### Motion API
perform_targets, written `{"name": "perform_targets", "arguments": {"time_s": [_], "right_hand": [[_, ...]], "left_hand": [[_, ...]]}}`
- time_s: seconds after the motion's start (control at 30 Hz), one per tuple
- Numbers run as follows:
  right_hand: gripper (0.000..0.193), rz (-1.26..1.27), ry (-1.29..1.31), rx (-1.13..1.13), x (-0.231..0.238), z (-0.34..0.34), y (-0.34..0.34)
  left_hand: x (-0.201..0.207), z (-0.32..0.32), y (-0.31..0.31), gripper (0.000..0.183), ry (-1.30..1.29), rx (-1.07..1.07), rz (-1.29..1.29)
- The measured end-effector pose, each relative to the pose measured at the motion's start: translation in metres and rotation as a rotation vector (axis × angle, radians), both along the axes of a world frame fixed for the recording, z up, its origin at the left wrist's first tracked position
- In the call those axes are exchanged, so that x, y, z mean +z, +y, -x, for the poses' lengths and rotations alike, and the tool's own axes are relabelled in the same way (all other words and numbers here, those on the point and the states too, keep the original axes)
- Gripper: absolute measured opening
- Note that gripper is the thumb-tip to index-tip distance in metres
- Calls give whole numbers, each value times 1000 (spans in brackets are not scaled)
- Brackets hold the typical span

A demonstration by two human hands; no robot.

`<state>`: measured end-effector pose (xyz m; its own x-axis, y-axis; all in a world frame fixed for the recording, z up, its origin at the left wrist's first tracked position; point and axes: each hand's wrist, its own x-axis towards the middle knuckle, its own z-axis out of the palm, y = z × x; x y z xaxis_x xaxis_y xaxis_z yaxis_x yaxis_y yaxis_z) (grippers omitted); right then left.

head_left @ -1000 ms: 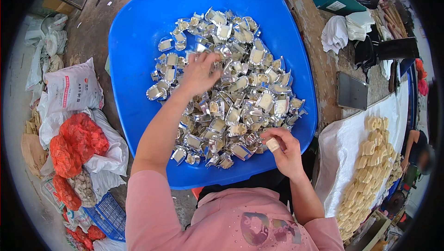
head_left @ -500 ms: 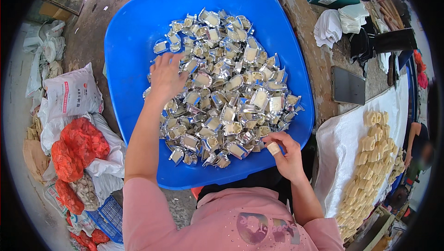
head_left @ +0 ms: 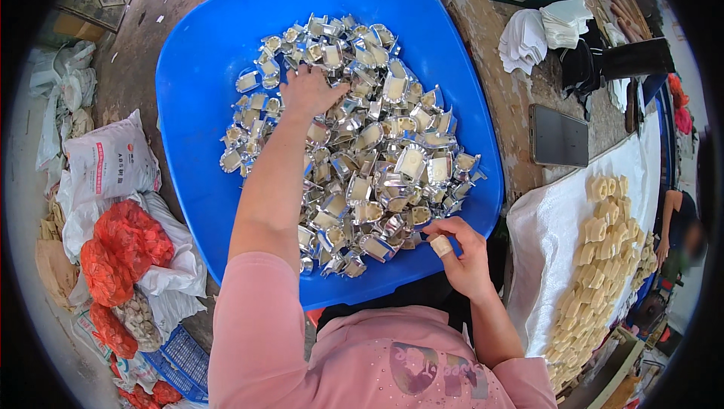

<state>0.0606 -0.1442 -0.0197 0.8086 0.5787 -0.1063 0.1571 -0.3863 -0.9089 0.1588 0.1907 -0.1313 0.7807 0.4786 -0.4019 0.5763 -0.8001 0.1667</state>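
A large blue plastic tub (head_left: 204, 85) in front of me holds a heap of small shiny silver parts (head_left: 411, 164) with cream-coloured faces. My left hand (head_left: 311, 94) reaches over the far left of the heap. Its fingers are spread and its fingertips touch the parts, partly lost among them. My right hand (head_left: 461, 260) hovers by the near right rim of the tub. Its fingers are loosely bent, a tan wrap (head_left: 441, 245) circles the thumb, and I see nothing held between thumb and forefinger.
Right of the tub, cream-coloured pieces (head_left: 596, 273) lie piled on a white sheet (head_left: 532, 243). A dark phone (head_left: 558, 136) and white gloves (head_left: 523, 41) rest on the worktop. Sacks (head_left: 113, 156) and red bags (head_left: 132, 235) stand at left. Another person's arm (head_left: 666, 220) shows at far right.
My left hand has moved right and slightly farther across the heap. My right hand stays by the near right rim, and the whole view has shifted slightly.
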Motion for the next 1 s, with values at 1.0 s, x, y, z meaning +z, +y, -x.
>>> {"name": "perform_targets", "arguments": {"time_s": [1.0], "right_hand": [[29, -16, -54, 110, -1, 0, 7]], "left_hand": [[93, 125, -18, 59, 42, -245, 1269]]}}
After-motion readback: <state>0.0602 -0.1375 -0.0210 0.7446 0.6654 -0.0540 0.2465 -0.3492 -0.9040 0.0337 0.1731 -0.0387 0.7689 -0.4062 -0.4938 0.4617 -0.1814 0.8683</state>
